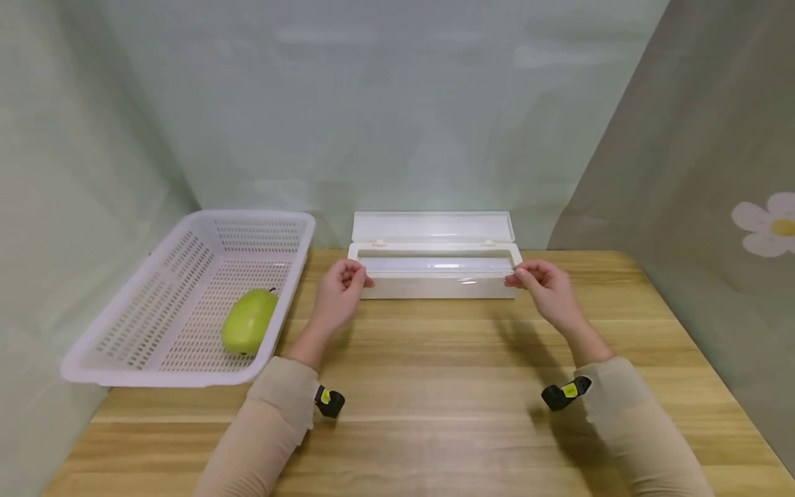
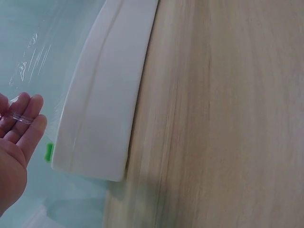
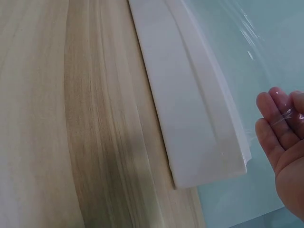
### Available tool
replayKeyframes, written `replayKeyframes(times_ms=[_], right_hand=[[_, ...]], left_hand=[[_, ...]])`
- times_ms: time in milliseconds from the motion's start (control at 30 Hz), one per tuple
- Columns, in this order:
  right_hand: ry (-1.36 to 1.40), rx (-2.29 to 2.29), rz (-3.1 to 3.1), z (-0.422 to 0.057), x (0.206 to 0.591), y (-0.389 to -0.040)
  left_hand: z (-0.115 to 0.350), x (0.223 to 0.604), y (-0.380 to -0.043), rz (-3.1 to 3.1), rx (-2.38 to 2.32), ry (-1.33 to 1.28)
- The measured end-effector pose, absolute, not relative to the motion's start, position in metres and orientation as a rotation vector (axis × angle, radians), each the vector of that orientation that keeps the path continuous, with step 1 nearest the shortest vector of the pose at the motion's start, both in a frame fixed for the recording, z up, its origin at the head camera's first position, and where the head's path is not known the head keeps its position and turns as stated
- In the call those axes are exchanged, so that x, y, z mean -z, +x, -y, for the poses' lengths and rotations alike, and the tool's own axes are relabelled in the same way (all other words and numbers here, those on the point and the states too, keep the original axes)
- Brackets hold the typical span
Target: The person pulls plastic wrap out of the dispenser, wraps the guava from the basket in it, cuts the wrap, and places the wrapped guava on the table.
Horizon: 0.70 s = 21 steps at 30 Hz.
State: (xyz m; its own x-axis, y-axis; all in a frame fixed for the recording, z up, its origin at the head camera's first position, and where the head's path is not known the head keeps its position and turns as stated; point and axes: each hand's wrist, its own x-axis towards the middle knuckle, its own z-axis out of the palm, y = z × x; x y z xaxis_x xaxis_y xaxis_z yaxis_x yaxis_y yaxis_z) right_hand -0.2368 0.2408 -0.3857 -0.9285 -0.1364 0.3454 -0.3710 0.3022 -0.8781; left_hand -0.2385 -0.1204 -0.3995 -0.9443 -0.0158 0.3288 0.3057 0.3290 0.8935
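A long white cling film dispenser stands at the table's back edge, its lid raised behind it. Inside, a pale roll runs along its length. My left hand is at the left end and pinches an edge of clear cling film between thumb and fingers. At the opposite end my right hand pinches the film's other corner. The film stretches between the hands, shiny with fine creases. In the left wrist view a small green tab shows beside the dispenser's end.
A white slotted plastic basket stands on the left of the wooden table, beside my left forearm. One green fruit with a dark stem lies in it. A pale green curtain hangs right behind the dispenser.
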Motion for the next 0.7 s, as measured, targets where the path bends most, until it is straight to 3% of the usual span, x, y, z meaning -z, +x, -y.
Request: replayKeyframes(times_ms=[300, 700], right_hand=[[0.417, -1.611, 2.434, -0.23, 0.367, -0.217], [0.452, -1.626, 2.408, -0.243, 0.392, -0.225]], left_hand=[[0.121, 0.391, -0.231, 2.346, 1.643, -0.291], [0.123, 0.4, -0.226, 2.37, 1.595, -0.326]])
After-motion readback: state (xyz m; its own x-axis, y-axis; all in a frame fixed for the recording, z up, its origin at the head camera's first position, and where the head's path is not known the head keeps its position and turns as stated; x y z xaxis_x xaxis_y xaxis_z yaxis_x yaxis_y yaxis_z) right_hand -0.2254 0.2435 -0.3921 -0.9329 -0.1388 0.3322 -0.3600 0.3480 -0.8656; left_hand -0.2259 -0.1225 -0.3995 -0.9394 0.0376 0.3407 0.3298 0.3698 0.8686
